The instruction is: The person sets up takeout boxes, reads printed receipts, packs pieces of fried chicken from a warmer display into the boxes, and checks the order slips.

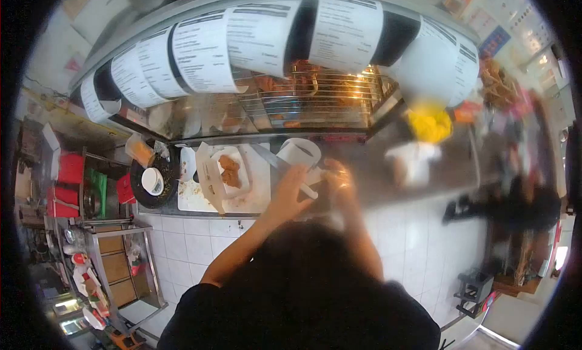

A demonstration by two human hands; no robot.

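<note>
My left hand is closed over what looks like a knife. Its flat grey blade points up and left over the edge of the white cutting board, and a pale handle end shows by my thumb. Just beyond the fingers stands a white round tub. My right hand, smeared by motion and shiny as if in clear plastic, is to the right of the tub; its fingers cannot be made out. Left of my hands, an open takeaway box holds brown fried food pieces.
Under the box lies the stained white cutting board. Further left, a black round pan carries a white-lidded tub. A glass display case hung with printed sheets stands behind the counter. A yellow item and a blurred white bag-like thing are right.
</note>
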